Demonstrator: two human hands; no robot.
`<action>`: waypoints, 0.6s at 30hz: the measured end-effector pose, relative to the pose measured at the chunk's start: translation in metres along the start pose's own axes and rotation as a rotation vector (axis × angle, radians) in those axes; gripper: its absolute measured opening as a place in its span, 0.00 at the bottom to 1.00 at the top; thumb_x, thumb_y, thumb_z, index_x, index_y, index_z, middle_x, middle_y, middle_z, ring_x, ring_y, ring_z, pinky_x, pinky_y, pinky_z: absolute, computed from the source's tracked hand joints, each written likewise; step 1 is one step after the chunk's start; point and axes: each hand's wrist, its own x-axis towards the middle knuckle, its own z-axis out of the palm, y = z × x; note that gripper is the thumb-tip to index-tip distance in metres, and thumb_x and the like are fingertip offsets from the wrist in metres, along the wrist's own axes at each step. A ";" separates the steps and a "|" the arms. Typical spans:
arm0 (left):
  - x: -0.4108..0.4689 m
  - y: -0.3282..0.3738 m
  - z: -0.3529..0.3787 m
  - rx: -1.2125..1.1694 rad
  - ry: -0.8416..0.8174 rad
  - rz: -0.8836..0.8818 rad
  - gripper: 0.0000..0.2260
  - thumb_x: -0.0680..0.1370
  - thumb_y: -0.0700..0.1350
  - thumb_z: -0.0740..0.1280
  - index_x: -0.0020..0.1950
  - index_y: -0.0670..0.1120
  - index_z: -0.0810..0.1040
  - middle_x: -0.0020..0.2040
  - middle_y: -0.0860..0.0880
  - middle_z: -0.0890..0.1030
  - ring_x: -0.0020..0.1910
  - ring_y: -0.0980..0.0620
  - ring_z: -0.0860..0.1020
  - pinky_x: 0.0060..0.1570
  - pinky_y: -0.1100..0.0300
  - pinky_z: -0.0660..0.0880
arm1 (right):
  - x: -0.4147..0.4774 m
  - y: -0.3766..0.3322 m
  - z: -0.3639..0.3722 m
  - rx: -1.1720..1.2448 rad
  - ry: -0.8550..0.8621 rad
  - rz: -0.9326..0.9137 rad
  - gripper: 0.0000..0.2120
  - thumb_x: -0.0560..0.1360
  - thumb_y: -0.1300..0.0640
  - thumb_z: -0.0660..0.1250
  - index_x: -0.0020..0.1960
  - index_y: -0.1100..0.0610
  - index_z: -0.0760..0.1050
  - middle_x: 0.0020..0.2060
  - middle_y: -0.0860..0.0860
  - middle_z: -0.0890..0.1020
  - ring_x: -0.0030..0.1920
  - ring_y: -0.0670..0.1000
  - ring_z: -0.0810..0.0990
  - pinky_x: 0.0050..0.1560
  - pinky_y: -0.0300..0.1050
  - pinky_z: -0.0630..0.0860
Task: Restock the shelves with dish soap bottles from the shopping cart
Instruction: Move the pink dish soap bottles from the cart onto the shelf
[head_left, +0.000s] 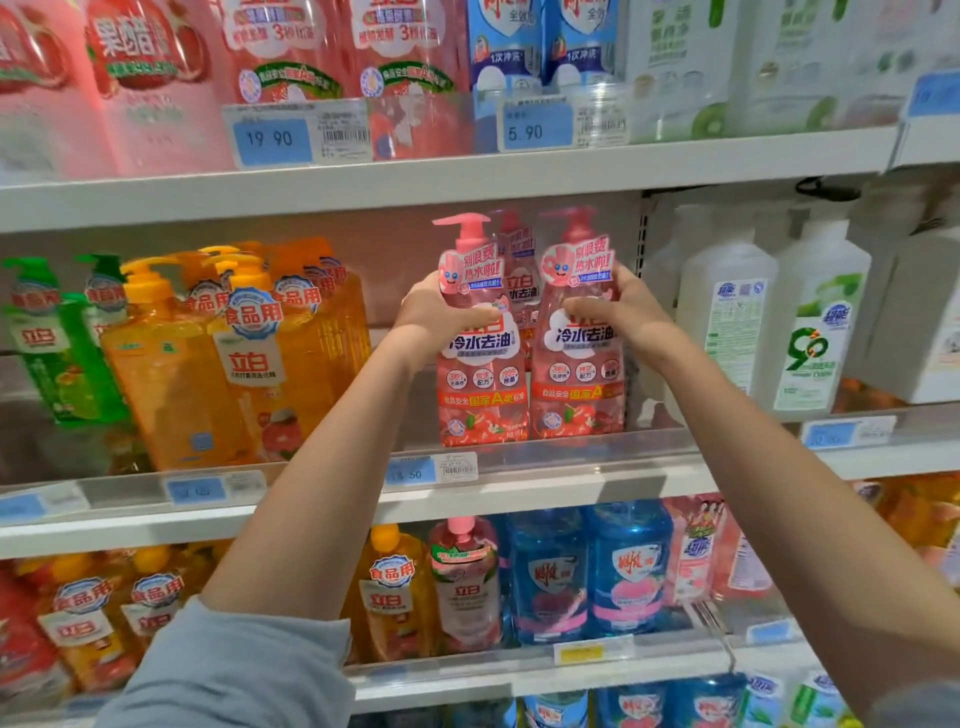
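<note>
Two pink dish soap pump bottles stand upright side by side at the front of the middle shelf. My left hand grips the left pink bottle around its upper body. My right hand grips the right pink bottle the same way. A third pink bottle stands behind them, partly hidden. The shopping cart is out of view.
Orange bottles and green ones fill the same shelf to the left, with a gap between them and the pink bottles. White bottles stand to the right. The shelves above and below are packed with pink, blue and orange bottles.
</note>
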 end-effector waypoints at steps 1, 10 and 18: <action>0.000 0.000 0.001 -0.007 0.003 0.006 0.20 0.70 0.46 0.76 0.58 0.48 0.75 0.52 0.50 0.81 0.49 0.51 0.81 0.47 0.57 0.79 | -0.001 0.001 0.001 0.019 0.009 0.003 0.25 0.69 0.59 0.75 0.63 0.53 0.70 0.51 0.51 0.82 0.50 0.52 0.82 0.58 0.54 0.77; -0.021 -0.033 0.013 0.099 -0.016 -0.102 0.40 0.66 0.43 0.79 0.72 0.50 0.61 0.61 0.50 0.78 0.57 0.50 0.77 0.54 0.52 0.78 | -0.031 0.024 0.014 -0.490 0.037 0.313 0.38 0.65 0.55 0.79 0.66 0.59 0.60 0.59 0.53 0.76 0.60 0.56 0.75 0.55 0.45 0.71; -0.027 -0.046 0.027 0.231 0.027 -0.220 0.33 0.65 0.43 0.80 0.64 0.47 0.66 0.62 0.46 0.74 0.59 0.46 0.76 0.54 0.50 0.77 | -0.024 0.031 0.024 -0.528 0.120 0.424 0.41 0.60 0.51 0.82 0.64 0.58 0.61 0.58 0.54 0.74 0.60 0.56 0.76 0.64 0.51 0.73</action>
